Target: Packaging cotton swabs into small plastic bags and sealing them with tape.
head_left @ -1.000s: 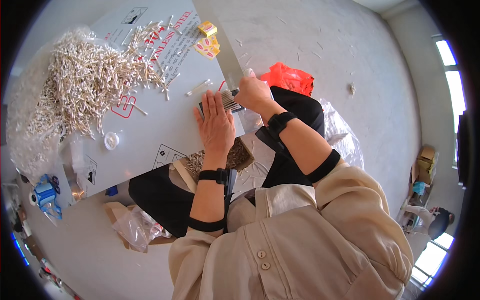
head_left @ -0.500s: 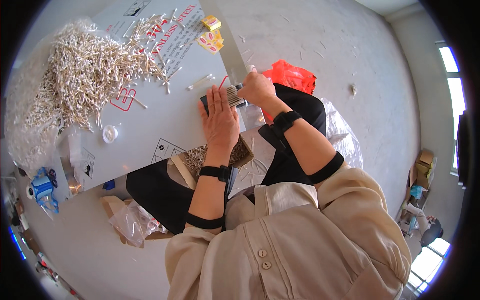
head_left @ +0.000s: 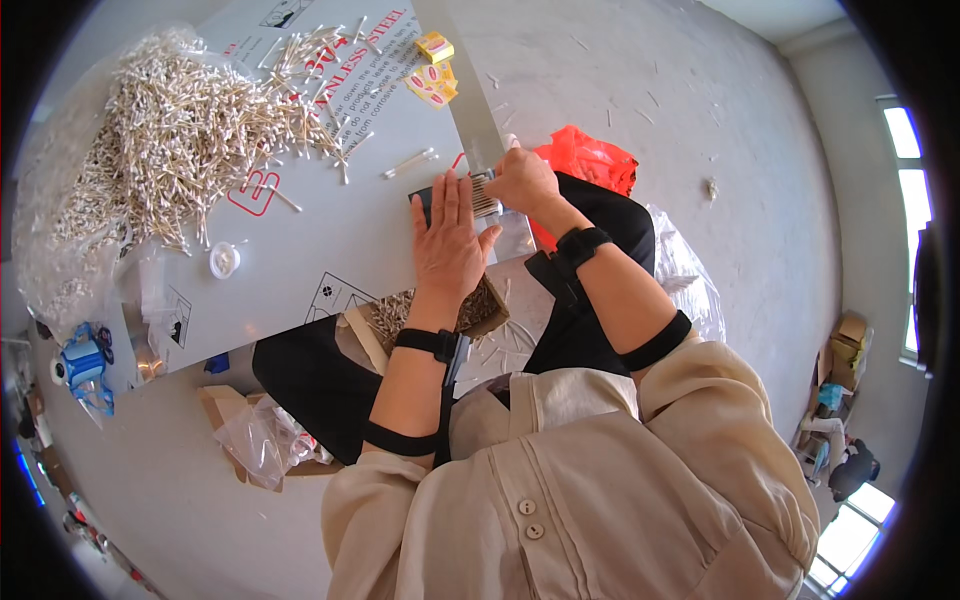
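Observation:
A dark flat block (head_left: 420, 204) lies near the right edge of the table, with a row of cotton swabs (head_left: 483, 196) side by side at its right. My left hand (head_left: 447, 245) rests on the block, fingers stretched out flat and thumb spread toward the swabs. Curled at the outer end of that row is my right hand (head_left: 526, 183), its fingers closed; a small white piece sticks out above them. What it grips is mostly hidden. Farther left on the table, a big heap of loose swabs (head_left: 180, 130) spills from a clear plastic bag (head_left: 60, 240).
Yellow packets (head_left: 432, 84) and a yellow box (head_left: 434, 46) lie at the far edge. A round white tub (head_left: 224, 261) stands left. Below the table edge sits a cardboard box of swabs (head_left: 490, 308). A red bag (head_left: 588, 158) is at the right. Another person (head_left: 855, 468) is far off.
My left thumb has swung out from beside the fingers toward the right. My right hand stays at the swabs' outer end. The whole view has shifted slightly.

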Demonstrator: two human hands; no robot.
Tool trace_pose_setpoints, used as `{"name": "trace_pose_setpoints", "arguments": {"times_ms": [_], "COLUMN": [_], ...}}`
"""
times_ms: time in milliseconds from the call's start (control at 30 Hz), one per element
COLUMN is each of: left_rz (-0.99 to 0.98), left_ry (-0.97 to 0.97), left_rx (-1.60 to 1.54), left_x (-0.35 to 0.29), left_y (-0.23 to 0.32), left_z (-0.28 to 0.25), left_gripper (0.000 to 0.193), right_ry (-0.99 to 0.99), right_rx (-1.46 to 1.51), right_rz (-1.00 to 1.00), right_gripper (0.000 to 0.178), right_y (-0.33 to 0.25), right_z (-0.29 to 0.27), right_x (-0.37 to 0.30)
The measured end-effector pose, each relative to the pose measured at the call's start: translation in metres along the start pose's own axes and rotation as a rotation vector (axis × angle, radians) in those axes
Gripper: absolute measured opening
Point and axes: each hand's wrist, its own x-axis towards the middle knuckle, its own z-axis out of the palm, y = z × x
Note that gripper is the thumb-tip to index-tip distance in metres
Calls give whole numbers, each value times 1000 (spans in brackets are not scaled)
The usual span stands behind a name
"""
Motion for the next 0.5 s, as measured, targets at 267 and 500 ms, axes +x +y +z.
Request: {"name": "trace_pose_setpoints", "arguments": {"times_ms": [267,500], "left_rz": [65,127], "left_ry": [46,27], "left_rx": [-2,-32], "left_x": [6,9], "left_y": [0,-3], "left_z": [-2,-2], "left_gripper": [79,81], "right_ry": [24,24], "right_rx": [21,-18], "right_rz": [-14,-44], "right_gripper": [27,28], "right_y": [-1,-1], "right_z": [1,2], "right_x": [0,1]}}
